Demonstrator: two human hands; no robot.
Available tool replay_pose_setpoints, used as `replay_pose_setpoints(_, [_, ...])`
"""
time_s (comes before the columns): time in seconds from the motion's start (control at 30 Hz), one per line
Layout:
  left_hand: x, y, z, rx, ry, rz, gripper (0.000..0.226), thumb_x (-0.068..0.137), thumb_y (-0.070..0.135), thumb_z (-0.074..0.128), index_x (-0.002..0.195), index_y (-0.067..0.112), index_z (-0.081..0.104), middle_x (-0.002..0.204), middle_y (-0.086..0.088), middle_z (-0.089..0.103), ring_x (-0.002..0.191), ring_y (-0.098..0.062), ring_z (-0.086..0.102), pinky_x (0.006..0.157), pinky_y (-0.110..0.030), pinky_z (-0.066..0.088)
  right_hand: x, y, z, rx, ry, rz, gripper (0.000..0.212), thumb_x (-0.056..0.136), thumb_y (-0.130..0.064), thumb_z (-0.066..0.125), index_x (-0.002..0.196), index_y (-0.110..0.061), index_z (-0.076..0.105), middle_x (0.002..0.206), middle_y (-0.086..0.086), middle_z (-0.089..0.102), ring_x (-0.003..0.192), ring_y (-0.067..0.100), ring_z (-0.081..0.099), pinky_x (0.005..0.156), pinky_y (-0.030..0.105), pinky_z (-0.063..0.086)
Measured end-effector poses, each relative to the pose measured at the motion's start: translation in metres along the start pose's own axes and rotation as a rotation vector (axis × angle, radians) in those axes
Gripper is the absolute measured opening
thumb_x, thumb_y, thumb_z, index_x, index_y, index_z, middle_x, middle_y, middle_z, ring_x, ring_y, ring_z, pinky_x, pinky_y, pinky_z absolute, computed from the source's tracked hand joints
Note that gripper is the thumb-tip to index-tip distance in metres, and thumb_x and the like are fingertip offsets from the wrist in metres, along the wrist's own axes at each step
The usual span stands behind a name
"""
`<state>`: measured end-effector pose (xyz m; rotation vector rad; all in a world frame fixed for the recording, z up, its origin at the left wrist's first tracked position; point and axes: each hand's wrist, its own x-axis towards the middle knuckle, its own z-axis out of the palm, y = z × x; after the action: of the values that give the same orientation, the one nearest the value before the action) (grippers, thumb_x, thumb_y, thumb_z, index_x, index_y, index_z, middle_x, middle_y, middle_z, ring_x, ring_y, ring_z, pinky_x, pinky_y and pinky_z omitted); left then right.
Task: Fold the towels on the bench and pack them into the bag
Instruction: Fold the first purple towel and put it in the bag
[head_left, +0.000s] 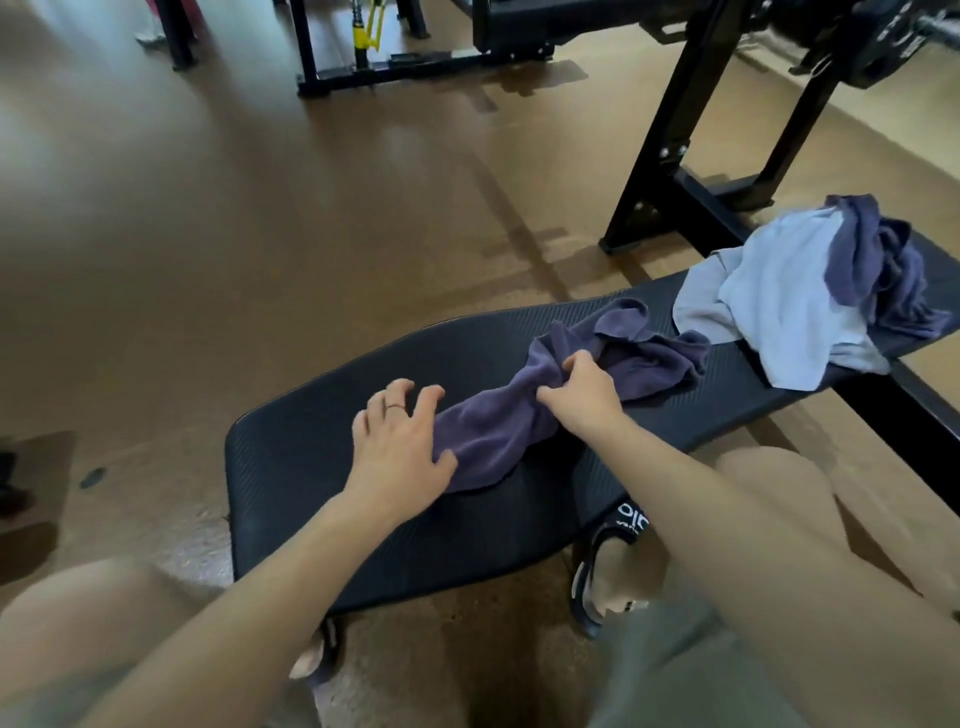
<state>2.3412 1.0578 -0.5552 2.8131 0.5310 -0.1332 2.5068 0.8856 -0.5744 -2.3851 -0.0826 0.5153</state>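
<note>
A crumpled dark purple towel (613, 358) lies along the middle of the black padded bench (322, 467). My right hand (584, 389) grips a bunched fold near the towel's middle. My left hand (400, 441) rests on the towel's near end with fingers spread and slightly bent, a ring on one finger. Farther right on the bench sits a heap of a light blue-grey towel (779, 301) with another dark purple towel (878, 260) draped over it. No bag is in view.
A black steel rack frame (670, 156) stands behind the bench's far end, and more gym equipment (415, 57) stands at the back. Brown floor (208, 208) spreads to the left. My knees and sandalled feet (618, 545) are beside and under the bench.
</note>
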Motion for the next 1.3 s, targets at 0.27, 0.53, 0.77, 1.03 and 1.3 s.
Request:
replay_pose_setpoints(0.27, [0.020,0.041,-0.025,-0.811,-0.100,-0.124,0.029,0.100,0.051,0.050,0.103,0.025,0.062,0.100,0.006,0.067,0.095,-0.015,0.062,0.077,-0.032,0.047,-0.055,-0.043,0.010,0.321,-0.060,-0.217,0.033,0.083,-0.013,0.073,0.113,-0.020,0.059,0.092,-0.003,0.064,0.082,0.013,0.062,0.063,0.018,0.045])
replay_pose_setpoints(0.53, [0.038,0.024,-0.048,-0.868,-0.480,-0.217,0.019,0.090,0.028,0.061,0.077,0.019,0.071,0.067,-0.002,0.066,0.067,-0.018,0.060,0.065,-0.033,0.049,-0.119,-0.052,0.013,0.554,-0.692,-0.210,0.026,0.087,0.005,0.067,0.110,-0.006,0.064,0.093,0.006,0.076,0.093,0.027,0.075,0.078,0.035,0.060])
replay_pose_setpoints(0.77, [0.027,0.025,-0.065,-0.652,-0.276,0.045,0.010,0.097,0.018,0.054,0.089,0.019,0.061,0.065,0.009,0.056,0.060,-0.007,0.046,0.059,-0.025,0.040,-0.049,-0.033,-0.030,0.459,-0.120,0.016,0.010,0.095,-0.005,0.056,0.085,-0.008,0.056,0.067,0.012,0.062,0.049,0.021,0.058,0.044,0.026,0.046])
replay_pose_setpoints(1.03, [0.000,0.036,-0.063,-0.590,-0.322,0.293,0.011,0.090,0.022,0.067,0.092,0.029,0.059,0.069,0.016,0.055,0.060,0.000,0.047,0.056,-0.015,0.039,0.006,0.011,-0.039,0.163,-0.030,0.241,0.029,0.093,-0.028,0.071,0.106,-0.009,0.053,0.080,0.011,0.063,0.059,0.022,0.064,0.041,0.024,0.049])
replay_pose_setpoints(1.3, [-0.006,0.025,-0.067,-0.534,-0.314,0.250,0.031,0.077,0.006,0.067,0.094,0.029,0.057,0.085,0.004,0.066,0.079,-0.020,0.063,0.066,-0.037,0.053,0.006,0.002,-0.031,0.110,0.081,0.065,0.020,0.089,-0.015,0.054,0.073,-0.015,0.042,0.069,0.010,0.054,0.068,0.030,0.057,0.066,0.043,0.053])
